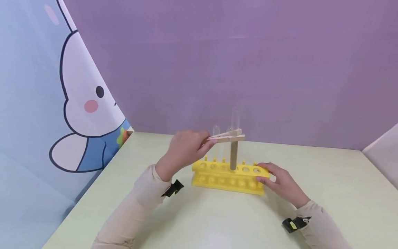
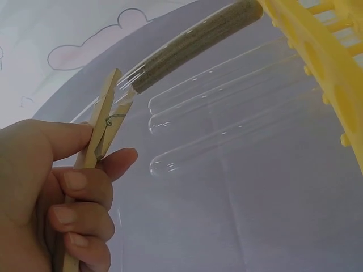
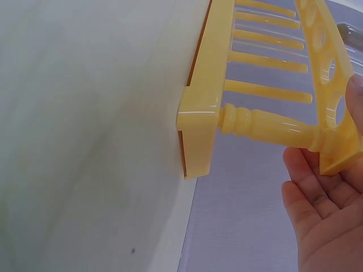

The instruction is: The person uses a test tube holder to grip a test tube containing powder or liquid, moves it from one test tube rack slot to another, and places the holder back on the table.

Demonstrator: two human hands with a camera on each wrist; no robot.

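Observation:
My left hand [image 1: 186, 147] grips a wooden test tube clamp [image 1: 224, 139], fingers curled round its handle in the left wrist view. Its jaws hold a glass test tube [image 2: 195, 48], the lower part packed with grey-brown powder. The tube's closed lower end is at the top plate of a yellow test tube rack [image 1: 228, 181], near the middle holes; the right wrist view puts that end just above the plate. With thumb and fingers, my right hand [image 1: 281, 181] holds the rack's right end by its top plate.
Three clear test tubes [image 2: 215, 127] stand upside down along the rack's back row of pegs [image 3: 266, 59]. The rack rests on a pale tabletop [image 1: 199, 221]. A purple backdrop [image 1: 248, 69] rises behind, and a cartoon-printed sheet [image 1: 31, 138] hangs at left.

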